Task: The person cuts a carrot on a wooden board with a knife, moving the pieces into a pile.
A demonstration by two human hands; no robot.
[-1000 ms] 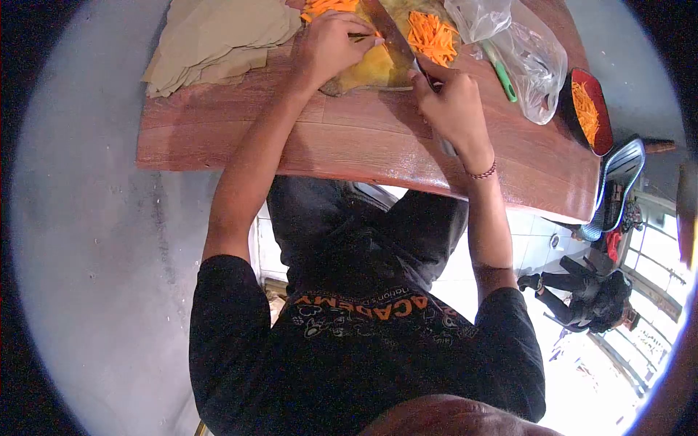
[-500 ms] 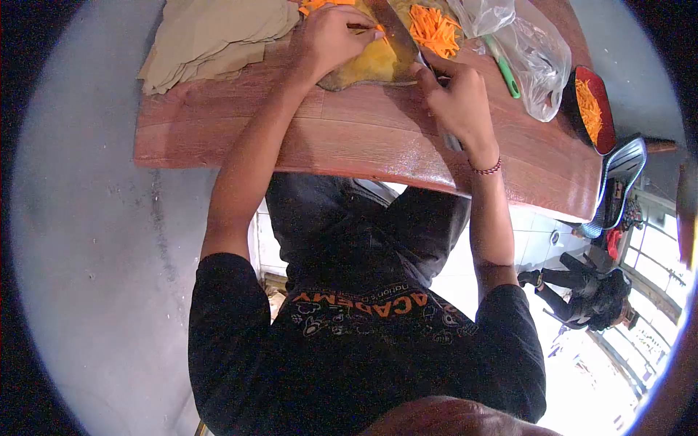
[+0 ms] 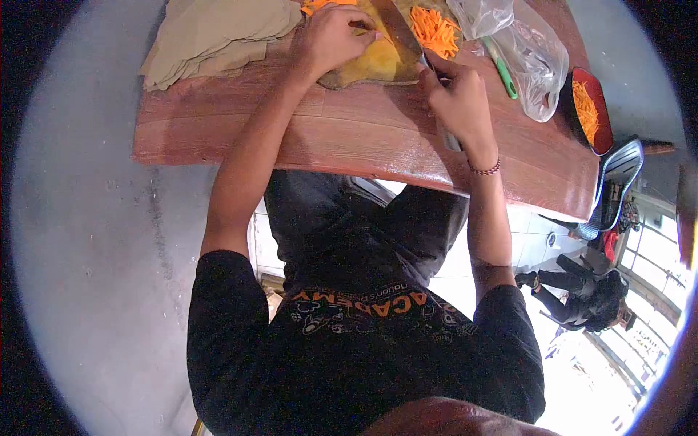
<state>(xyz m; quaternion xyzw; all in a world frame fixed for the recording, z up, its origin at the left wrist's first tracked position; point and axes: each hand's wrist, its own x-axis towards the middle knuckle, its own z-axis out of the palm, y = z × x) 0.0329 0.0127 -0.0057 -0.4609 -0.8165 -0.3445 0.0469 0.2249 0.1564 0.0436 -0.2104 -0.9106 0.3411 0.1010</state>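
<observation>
My left hand (image 3: 331, 36) presses down on a small orange carrot piece on a yellowish cutting board (image 3: 374, 67) at the far side of the wooden table (image 3: 349, 138). My right hand (image 3: 458, 98) grips the handle of a large knife (image 3: 400, 27), whose blade lies across the board right beside my left fingertips. A heap of cut carrot strips (image 3: 434, 29) sits on the board to the right of the blade. More carrot pieces (image 3: 320, 6) lie just beyond my left hand.
A crumpled clear plastic bag (image 3: 534, 54) and a green-handled tool (image 3: 503, 73) lie to the right of the board. A red bowl (image 3: 582, 76) with carrot strips stands at the table's right edge. Folded beige cloth (image 3: 211, 33) covers the far left corner.
The knife blade has shifted slightly along the board next to my left fingers. Both hands stay in almost the same place, and the view has tilted a little.
</observation>
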